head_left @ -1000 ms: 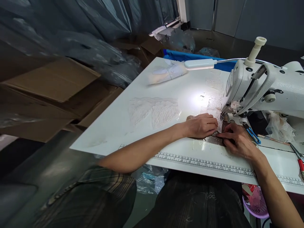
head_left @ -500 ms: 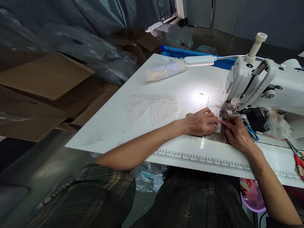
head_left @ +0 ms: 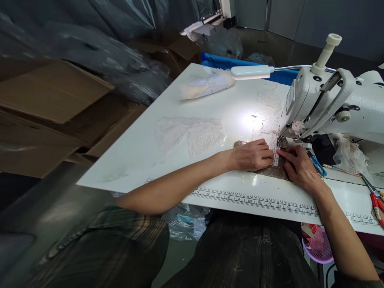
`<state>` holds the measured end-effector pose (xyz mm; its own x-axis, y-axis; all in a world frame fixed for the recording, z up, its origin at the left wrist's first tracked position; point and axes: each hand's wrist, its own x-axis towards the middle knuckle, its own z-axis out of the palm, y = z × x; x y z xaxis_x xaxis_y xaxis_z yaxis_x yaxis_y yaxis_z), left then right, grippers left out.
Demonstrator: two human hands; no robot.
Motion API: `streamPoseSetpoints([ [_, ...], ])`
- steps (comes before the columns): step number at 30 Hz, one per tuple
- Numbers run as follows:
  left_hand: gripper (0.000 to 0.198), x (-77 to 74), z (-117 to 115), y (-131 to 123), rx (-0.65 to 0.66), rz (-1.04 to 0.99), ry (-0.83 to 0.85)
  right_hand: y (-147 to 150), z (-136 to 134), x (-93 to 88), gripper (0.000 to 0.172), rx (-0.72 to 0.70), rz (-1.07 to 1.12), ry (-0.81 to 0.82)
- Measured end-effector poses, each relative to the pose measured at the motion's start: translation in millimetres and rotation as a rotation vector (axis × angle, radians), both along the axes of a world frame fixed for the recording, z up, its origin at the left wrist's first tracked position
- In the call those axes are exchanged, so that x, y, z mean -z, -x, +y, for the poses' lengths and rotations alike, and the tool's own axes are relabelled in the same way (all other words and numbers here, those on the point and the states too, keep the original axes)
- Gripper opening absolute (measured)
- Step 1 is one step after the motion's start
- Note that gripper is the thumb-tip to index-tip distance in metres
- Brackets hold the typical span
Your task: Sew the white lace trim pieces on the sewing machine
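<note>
White lace (head_left: pixel 275 156) lies under the presser foot of the white sewing machine (head_left: pixel 303 96) and runs toward me between my two hands. My left hand (head_left: pixel 253 156) rests to the left of the foot, its fingers curled down onto the lace edge. On the other side, my right hand (head_left: pixel 301 166) is closed with thumb and index finger at the lace's right edge, close to the foot. The fingertips are partly hidden. A brown plate (head_left: pixel 274 172) on the table shows beneath both hands.
Another lace piece (head_left: pixel 205 136) lies flat on the white table (head_left: pixel 132 160). Behind it are a tied white bundle (head_left: pixel 210 85) and a lamp (head_left: pixel 252 72). Blue snips (head_left: pixel 318 166) and red-handled scissors (head_left: pixel 376 204) lie at right. Cardboard boxes (head_left: pixel 54 92) stand at left.
My left hand's fingertips have drawn slightly back from the right hand, showing more lace between them. My right hand stays almost in place. The whole view has shifted slightly.
</note>
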<state>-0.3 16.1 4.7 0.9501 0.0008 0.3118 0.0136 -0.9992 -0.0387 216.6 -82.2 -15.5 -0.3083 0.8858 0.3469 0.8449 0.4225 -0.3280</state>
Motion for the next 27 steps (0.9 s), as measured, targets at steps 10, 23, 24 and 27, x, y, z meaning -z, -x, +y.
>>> streamPoseSetpoints([
  [10, 0.029, 4.0, -7.9, 1.8, -0.081, -0.102, 0.006, -2.6, 0.9, -7.6, 0.039, -0.078, -0.09, -0.056],
  [23, 0.023, 4.5, -1.2, 4.1, -0.098, -0.097, 0.141, 3.9, 1.8, -13.0, 0.04, -0.033, -0.154, 0.003],
  [24, 0.023, 4.3, -0.7, 4.2, -0.108, -0.08, 0.146, 4.5, 2.4, -12.6, 0.041, -0.017, -0.16, 0.009],
  [27, 0.025, 3.0, 0.3, 4.4, -0.134, -0.02, 0.149, 6.2, 4.7, -10.6, 0.043, 0.034, -0.189, 0.031],
])
